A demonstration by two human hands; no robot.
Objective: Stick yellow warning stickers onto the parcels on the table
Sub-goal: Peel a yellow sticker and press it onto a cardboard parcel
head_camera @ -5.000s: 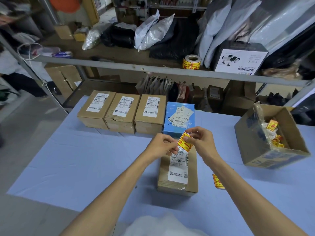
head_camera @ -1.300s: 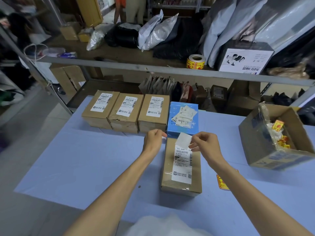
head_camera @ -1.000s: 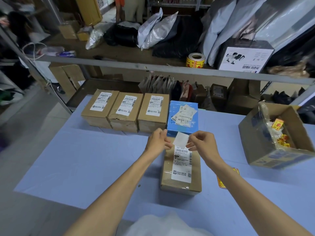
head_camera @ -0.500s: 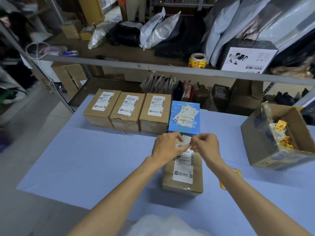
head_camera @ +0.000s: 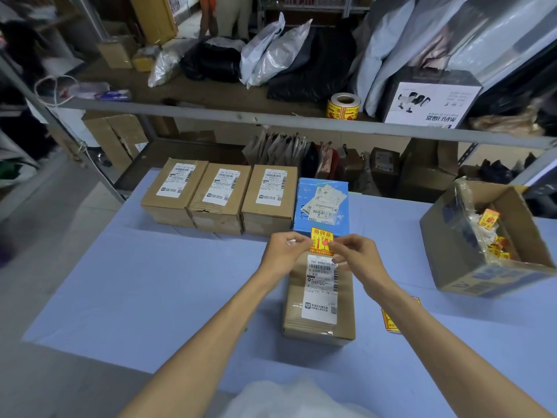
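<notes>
The brown parcel (head_camera: 319, 330) lay lengthwise before you on the table (head_camera: 150, 282). Your left hand (head_camera: 283, 251) and right hand (head_camera: 358, 257) each pinched a side edge of the yellow sticker (head_camera: 322, 241), face up just above the parcel's far end. To do it well, I judge you needed to land it beyond the white shipping label (head_camera: 321, 291), leaving the barcode uncovered, one edge first, then smooth it across. The table wore a smooth pale-blue cover. The parcel was matte, boxy cardboard, and the label a slick white rectangle. The sticker was small, thin and roughly square, printed red on yellow.
</notes>
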